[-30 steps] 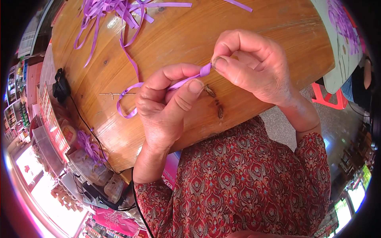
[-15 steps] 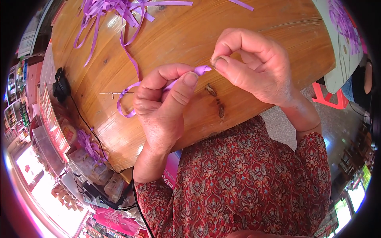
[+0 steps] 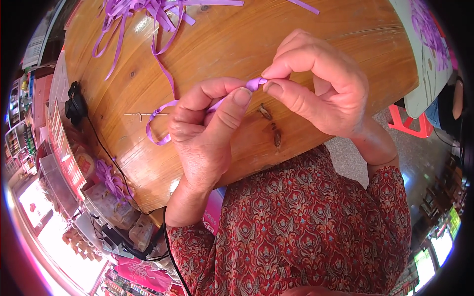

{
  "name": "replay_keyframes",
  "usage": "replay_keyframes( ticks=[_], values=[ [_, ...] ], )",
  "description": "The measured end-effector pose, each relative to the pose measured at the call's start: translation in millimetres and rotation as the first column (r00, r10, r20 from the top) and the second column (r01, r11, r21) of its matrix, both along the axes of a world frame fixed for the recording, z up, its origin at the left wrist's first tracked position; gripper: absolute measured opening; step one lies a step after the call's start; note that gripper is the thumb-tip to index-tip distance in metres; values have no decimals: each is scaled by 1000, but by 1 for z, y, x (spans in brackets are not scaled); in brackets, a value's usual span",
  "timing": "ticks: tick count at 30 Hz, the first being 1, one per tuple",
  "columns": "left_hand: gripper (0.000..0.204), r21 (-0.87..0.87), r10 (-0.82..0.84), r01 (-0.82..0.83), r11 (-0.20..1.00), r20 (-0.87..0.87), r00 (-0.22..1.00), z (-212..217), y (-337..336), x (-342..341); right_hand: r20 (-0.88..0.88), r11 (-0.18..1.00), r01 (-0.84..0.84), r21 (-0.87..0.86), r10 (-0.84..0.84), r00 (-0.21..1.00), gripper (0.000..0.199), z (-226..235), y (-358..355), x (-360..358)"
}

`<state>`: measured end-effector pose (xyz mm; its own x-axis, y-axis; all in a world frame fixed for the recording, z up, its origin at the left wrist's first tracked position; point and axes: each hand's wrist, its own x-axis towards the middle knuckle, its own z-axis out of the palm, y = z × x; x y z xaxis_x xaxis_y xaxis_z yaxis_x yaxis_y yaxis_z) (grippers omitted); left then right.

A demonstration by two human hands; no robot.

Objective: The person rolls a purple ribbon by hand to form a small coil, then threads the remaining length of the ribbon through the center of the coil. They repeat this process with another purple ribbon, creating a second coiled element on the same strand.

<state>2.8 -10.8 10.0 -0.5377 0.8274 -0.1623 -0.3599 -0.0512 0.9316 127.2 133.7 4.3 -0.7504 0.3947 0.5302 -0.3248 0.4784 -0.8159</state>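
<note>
A narrow purple ribbon (image 3: 255, 83) is pinched between the thumb and forefinger of my left hand (image 3: 205, 123), its folded end sticking out past the fingertips. My right hand (image 3: 321, 84) closes thumb and forefinger on the tip of that same end, so the ribbon spans the small gap between both hands. Behind my left hand the ribbon's tail loops down onto the table and runs up toward a heap of purple ribbons (image 3: 143, 12) at the far left. Beside the loop lies a thin metal pin-like piece (image 3: 140, 115); its exact kind is unclear.
The wooden table (image 3: 222, 47) has its near edge at my lap. At its left are a black corded device (image 3: 75, 106) and plastic containers (image 3: 116, 209) with purple ribbon pieces. On the right stand a pale surface with purple strips (image 3: 427, 29) and a red stool (image 3: 410, 126).
My right thumb and forefinger have come together on the ribbon's end, where a small gap showed before. My left hand keeps its pinch with a slight shift.
</note>
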Motion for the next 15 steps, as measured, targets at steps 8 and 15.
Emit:
replay_keyframes(
  ticks=[8, 15],
  values=[
    [13, -16, -10, 10, 1000, -7, 1000, -1, 0, 0, -29, 998, 19, 56, -17, 999, 16, 1, 0, 0],
    [14, -20, -3, 3, 1000, -12, 1000, 0, 0, 1, -53, 994, 35, 106, -29, 998, 15, -1, 1, -2]
  ],
)
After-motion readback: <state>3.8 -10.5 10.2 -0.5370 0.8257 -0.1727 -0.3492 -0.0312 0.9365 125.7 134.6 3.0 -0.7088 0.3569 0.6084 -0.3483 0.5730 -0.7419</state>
